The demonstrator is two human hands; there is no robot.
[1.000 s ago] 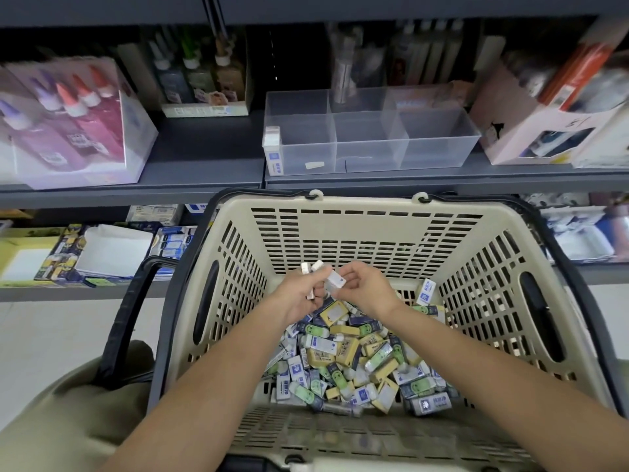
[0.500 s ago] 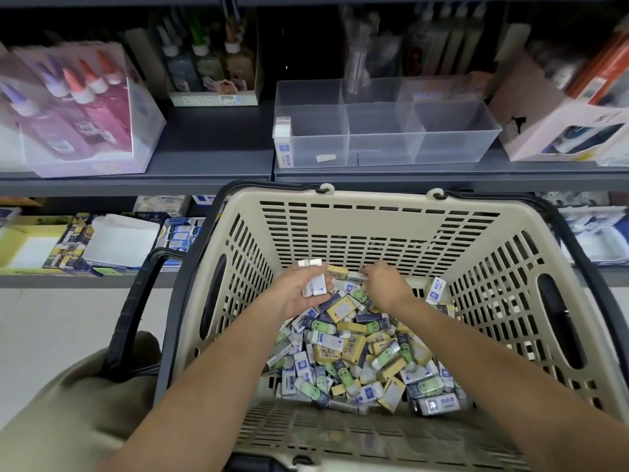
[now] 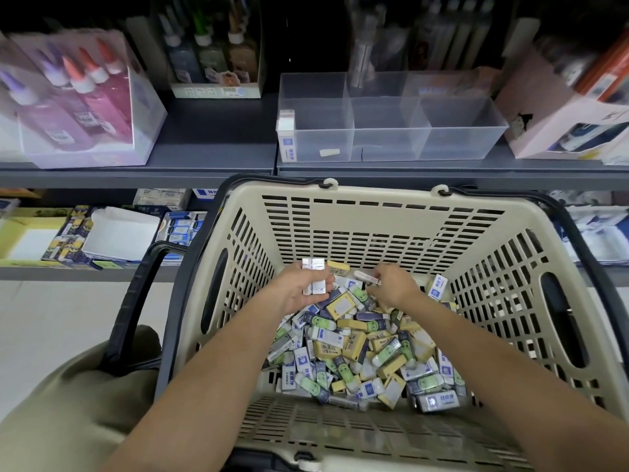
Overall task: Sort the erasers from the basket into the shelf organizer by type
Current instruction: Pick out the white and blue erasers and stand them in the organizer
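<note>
Mid-frame over the basket (image 3: 374,207), our left hand (image 3: 299,289) curls round stacked white erasers (image 3: 315,275), right hand (image 3: 391,284) pinches one more eraser (image 3: 366,277). Overload that stack and we risk spilling them, organizer (image 3: 384,144) waiting upper centre.

Shot from a single wide-angle camera worn on the head, facing forward and steeply down. Looks into the basket (image 3: 381,212) from close above, forearms entering from the lower corners, left hand (image 3: 303,287) and right hand (image 3: 391,284) near centre frame. Takes in the shelf (image 3: 218,137) and organizer (image 3: 384,144) just beyond, across the top, blurred toward the corners.
</note>
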